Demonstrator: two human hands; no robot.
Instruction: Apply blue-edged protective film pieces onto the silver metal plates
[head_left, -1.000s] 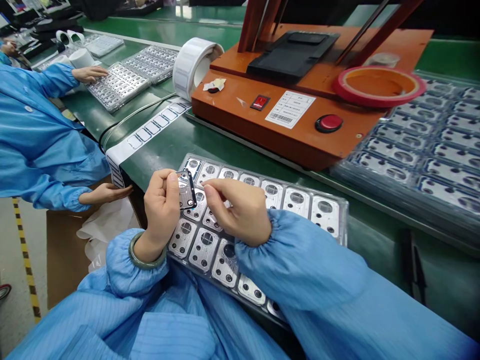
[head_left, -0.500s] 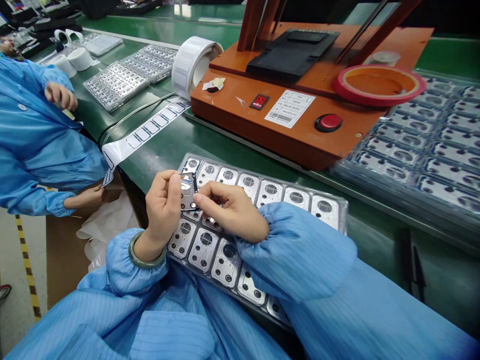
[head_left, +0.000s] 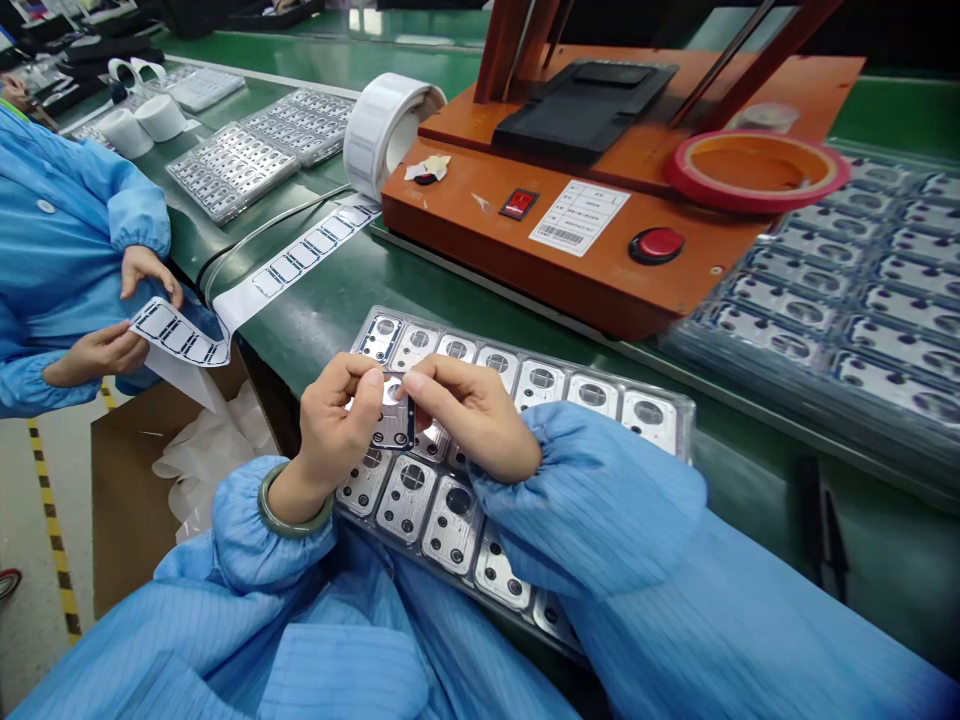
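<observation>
Between my two hands is a small silver metal plate (head_left: 391,428) with a dark border and round holes, raised over the plastic tray (head_left: 686,425). My left hand (head_left: 336,425) grips its left side between thumb and fingers. At the plate's upper right edge, my right hand (head_left: 476,412) is pinched closed against it; the fingertips partly hide that corner. Rows of similar silver plates (head_left: 450,525) lie in the tray's pockets under my hands. My right sleeve covers part of the tray.
Behind the tray stands an orange machine (head_left: 465,235) with a red tape roll (head_left: 757,195) on it. Stacked trays (head_left: 862,300) lie to the right. A label roll (head_left: 382,135) trails a strip leftward to a co-worker's hands (head_left: 101,355). An open carton (head_left: 124,500) sits at lower left.
Both my hands and the plate have shifted slightly; my right fingers went from its lower right corner to its upper right edge. The co-worker has raised the label strip's end with one hand.
</observation>
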